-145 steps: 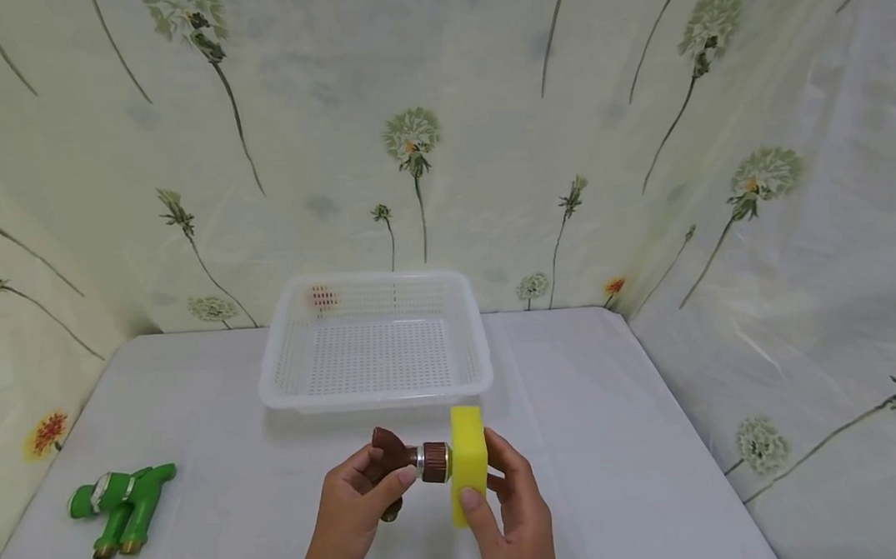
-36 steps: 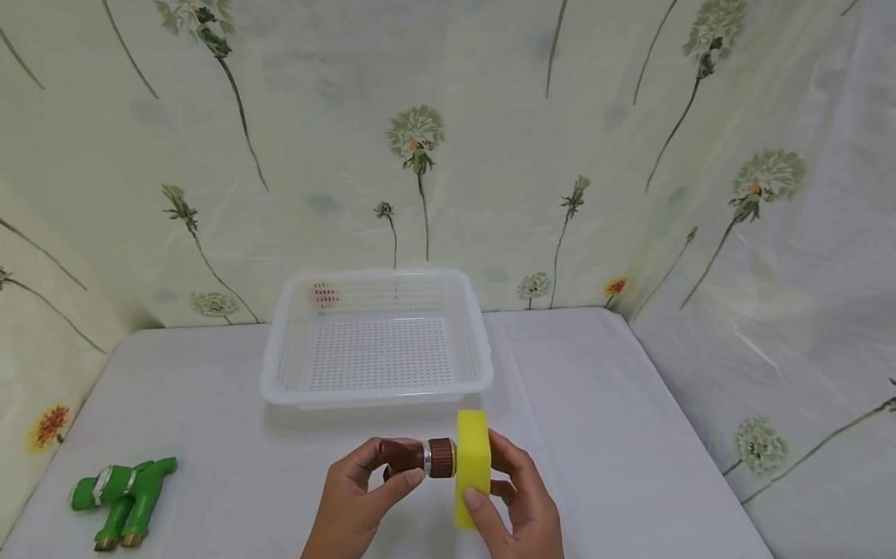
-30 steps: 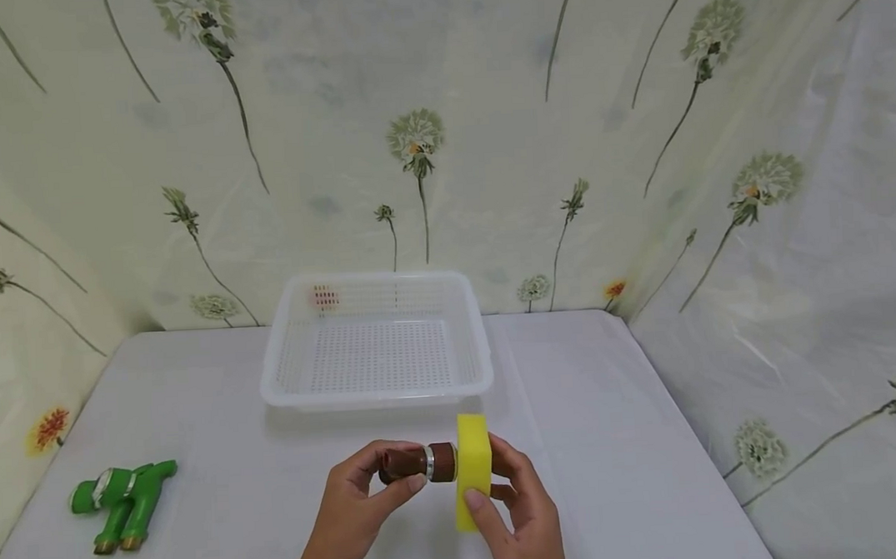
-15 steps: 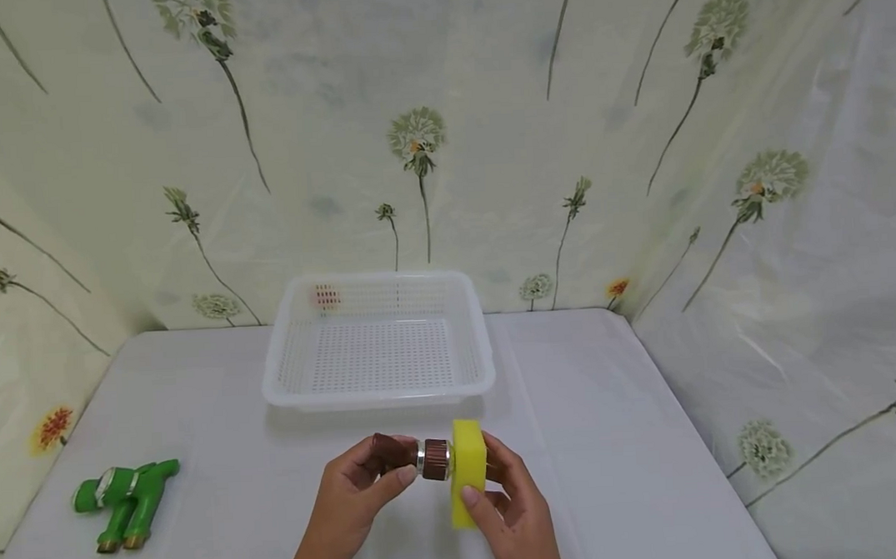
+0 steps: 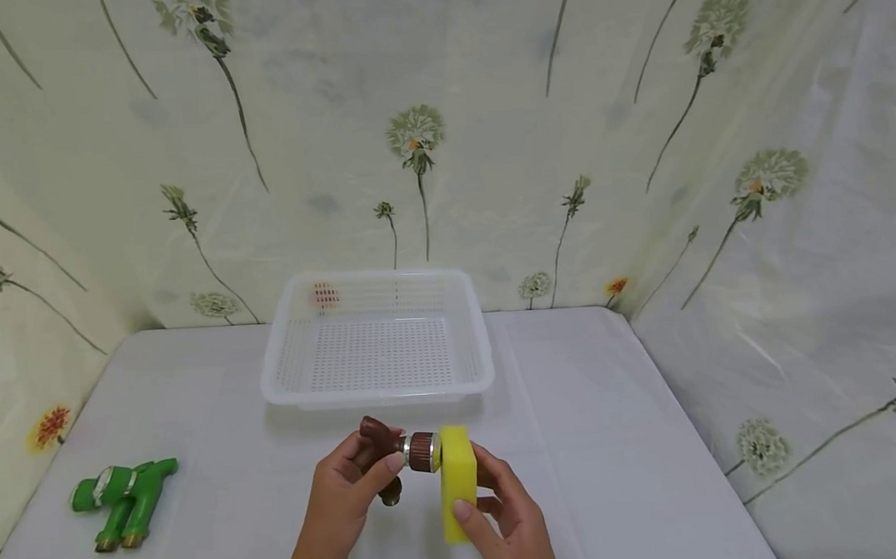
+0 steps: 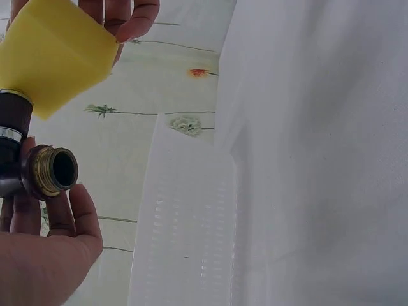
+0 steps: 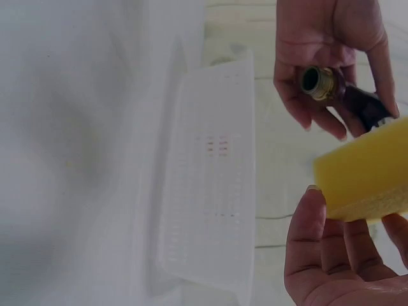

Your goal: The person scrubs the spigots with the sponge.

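My left hand [image 5: 341,497] grips a brown water tap [image 5: 423,452] by its body, thumb on the near side. The tap has a ribbed collar, silver bands and, in the left wrist view, a brass-threaded open inlet [image 6: 56,171]. My right hand [image 5: 506,510] holds a yellow sponge [image 5: 459,483], thumb on its near face and fingers behind. The sponge's flat side meets the ribbed end of the tap, both held above the table. Part of the tap's body is hidden behind my left fingers.
A white perforated plastic basket [image 5: 378,395] stands at the back of the white-covered table [image 5: 575,441]. On the left lies a green tap [image 5: 127,502] with brass ends. Flower-patterned sheeting [image 5: 320,93] rises behind the table and on both sides.
The tap turns back and forth in my left hand, its outlet now swung up and away. Both hands have shifted slightly left, with the sponge against the tap's end. The green tap stays put.
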Demonstrator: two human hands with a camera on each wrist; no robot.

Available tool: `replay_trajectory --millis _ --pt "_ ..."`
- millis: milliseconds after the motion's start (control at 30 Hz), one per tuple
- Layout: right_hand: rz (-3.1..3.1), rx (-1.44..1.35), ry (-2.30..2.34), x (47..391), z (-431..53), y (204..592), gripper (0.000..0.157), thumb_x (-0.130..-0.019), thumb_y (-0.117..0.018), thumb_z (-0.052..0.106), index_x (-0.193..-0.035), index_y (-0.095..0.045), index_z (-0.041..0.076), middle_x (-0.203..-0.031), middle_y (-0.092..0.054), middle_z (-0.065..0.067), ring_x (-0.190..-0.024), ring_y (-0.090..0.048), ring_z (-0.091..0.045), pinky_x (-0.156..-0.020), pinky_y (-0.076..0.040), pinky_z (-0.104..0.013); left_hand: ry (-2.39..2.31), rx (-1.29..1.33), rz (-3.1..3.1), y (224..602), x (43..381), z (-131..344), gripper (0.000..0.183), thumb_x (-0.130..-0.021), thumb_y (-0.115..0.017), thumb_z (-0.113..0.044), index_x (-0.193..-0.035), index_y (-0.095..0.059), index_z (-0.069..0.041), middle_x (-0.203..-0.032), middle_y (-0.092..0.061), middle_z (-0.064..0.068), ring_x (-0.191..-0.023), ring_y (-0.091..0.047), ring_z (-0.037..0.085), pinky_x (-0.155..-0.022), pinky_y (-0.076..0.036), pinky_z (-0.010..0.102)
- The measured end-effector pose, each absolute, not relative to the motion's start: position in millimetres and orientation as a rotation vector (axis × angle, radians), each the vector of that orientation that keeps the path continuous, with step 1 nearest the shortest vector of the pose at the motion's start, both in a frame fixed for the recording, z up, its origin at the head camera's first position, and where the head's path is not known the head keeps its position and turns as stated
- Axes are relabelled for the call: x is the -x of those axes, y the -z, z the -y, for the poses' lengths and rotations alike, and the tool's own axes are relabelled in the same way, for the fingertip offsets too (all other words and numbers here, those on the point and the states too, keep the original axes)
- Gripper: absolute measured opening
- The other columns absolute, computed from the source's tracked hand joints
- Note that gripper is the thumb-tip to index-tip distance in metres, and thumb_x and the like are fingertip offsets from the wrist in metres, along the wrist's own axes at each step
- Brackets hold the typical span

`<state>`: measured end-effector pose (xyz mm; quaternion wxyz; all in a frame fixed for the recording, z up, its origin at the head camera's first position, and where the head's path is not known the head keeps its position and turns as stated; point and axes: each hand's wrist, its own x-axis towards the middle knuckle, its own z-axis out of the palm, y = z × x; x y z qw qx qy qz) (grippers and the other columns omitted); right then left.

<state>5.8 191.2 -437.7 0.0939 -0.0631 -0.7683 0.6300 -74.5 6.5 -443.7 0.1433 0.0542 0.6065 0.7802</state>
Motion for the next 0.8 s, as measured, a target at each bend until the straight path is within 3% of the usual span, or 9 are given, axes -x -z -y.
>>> replay_trajectory --millis 200,367,533,633,800 --pt "2.319 0.212 -1.867 -5.0 -192.3 441.3 0.05 -0.088 -0.072 0.029 -0.134 -0.052 0.029 -0.127 -0.058 0.007 -0.105 -0.059 -0.019 -0.082 -0.054 -0.032 -2.256 -0.056 -1.729 442.8 75.6 -5.2 0.036 -0.082 -0.077 -0.023 -0.112 -0.065 -0.005 -0.1 -0.069 0.013 -0.065 -0.058 0.019 -0.066 -0.053 0.029" --pt "2.186 0.191 -1.882 -5.6 -194.9 434.4 0.051 -0.09 -0.07 0.019 -0.136 -0.05 0.025 -0.126 -0.058 0.001 -0.106 -0.057 -0.022 -0.081 -0.052 -0.031 -2.253 -0.079 -1.667 441.4 73.7 -5.8 0.034 -0.083 -0.076 -0.018 -0.108 -0.064 0.001 -0.095 -0.069 0.016 -0.057 -0.056 0.02 -0.061 -0.052 0.031" --pt "2.136 0.066 -1.815 -7.3 -192.2 424.6 0.055 -0.09 -0.069 0.01 -0.139 -0.047 0.022 -0.126 -0.057 -0.001 -0.107 -0.057 -0.024 -0.082 -0.052 -0.034 -2.225 -0.087 -1.657 440.4 72.4 -8.4 0.033 -0.084 -0.075 -0.019 -0.108 -0.064 0.001 -0.099 -0.069 0.015 -0.066 -0.058 0.02 -0.068 -0.052 0.031" --pt "2.172 0.081 -1.806 -6.6 -191.7 423.9 0.055 -0.091 -0.069 0.014 -0.14 -0.046 0.025 -0.126 -0.057 0.002 -0.109 -0.056 -0.022 -0.085 -0.052 -0.034 -2.203 -0.089 -1.661 439.2 72.3 -10.0 0.034 -0.084 -0.075 -0.022 -0.108 -0.064 0.001 -0.096 -0.068 0.018 -0.066 -0.057 0.021 -0.067 -0.052 0.031" --pt "2.203 0.192 -1.868 -3.5 -194.5 430.7 0.052 -0.09 -0.07 0.022 -0.137 -0.048 0.026 -0.124 -0.058 0.001 -0.108 -0.057 -0.021 -0.085 -0.051 -0.033 -2.171 -0.094 -1.683 436.3 72.8 -10.6 0.036 -0.084 -0.075 -0.024 -0.109 -0.064 0.0 -0.102 -0.069 0.016 -0.079 -0.059 0.024 -0.071 -0.051 0.031"
